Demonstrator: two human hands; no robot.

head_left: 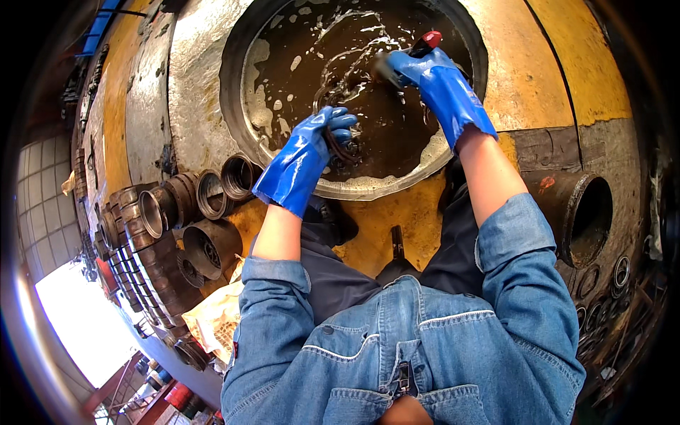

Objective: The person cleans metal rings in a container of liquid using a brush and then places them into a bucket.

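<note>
In front of me stands a wide round tub [234,85] of murky brown liquid with foam along its edge. My left hand [312,145], in a blue rubber glove, is closed around a dark metal ring [343,150] just above the liquid at the near side. My right hand [428,74], gloved the same way, grips what looks like a brush with a red-tipped black handle [427,43]. Its working end is smeared by motion above the liquid, and the fingers partly cover it.
Several rusty metal sleeves [212,195] stand to the left of the tub, near a crumpled paper sack [216,312]. At the right lies a large dark pipe section [588,212], with several small rings [621,273] beyond it. Worn yellow-and-grey plates [520,57] surround the tub.
</note>
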